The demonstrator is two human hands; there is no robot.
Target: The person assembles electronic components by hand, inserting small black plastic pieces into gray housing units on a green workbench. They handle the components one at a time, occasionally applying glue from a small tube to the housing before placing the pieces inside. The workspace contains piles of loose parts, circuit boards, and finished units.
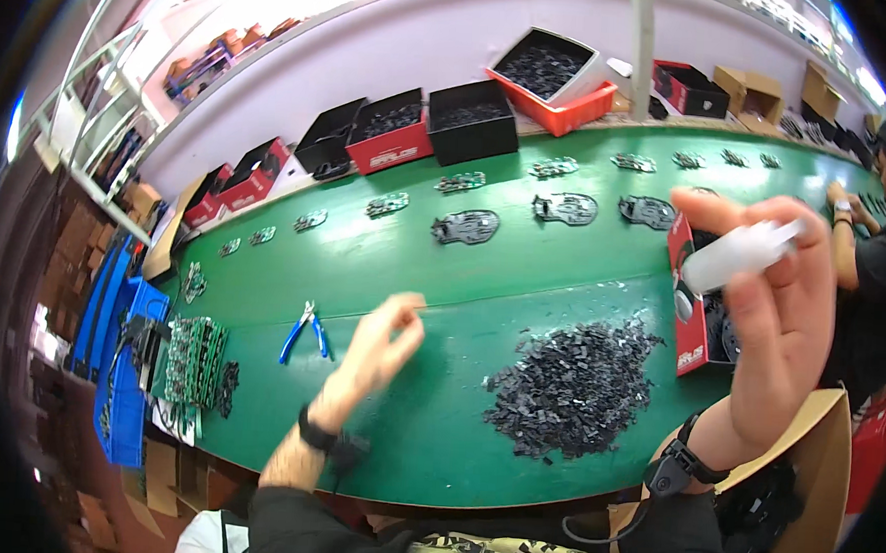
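Note:
My right hand [788, 295] is raised at the right, its fingers wrapped round a small white plastic bottle [735, 258] held tilted. Over the green table, my left hand [384, 346] has its thumb and fingertips drawn together; whatever they may hold is too small to make out. Left of it lie pliers [307, 331] with blue handles, jaws pointing away. A heap of small black plastic pieces [572, 388] sits between my hands. Beyond them, black plastic mouse-shaped bases [466, 227] lie in a row, with green circuit boards [388, 205] in another row behind.
A red and black box [694, 325] of black parts stands beside my right hand. Stacked green boards [194, 364] and a blue bin [124, 400] are at the left. Part-filled boxes [388, 145] line the back edge. A co-worker [880, 249] works at the far right.

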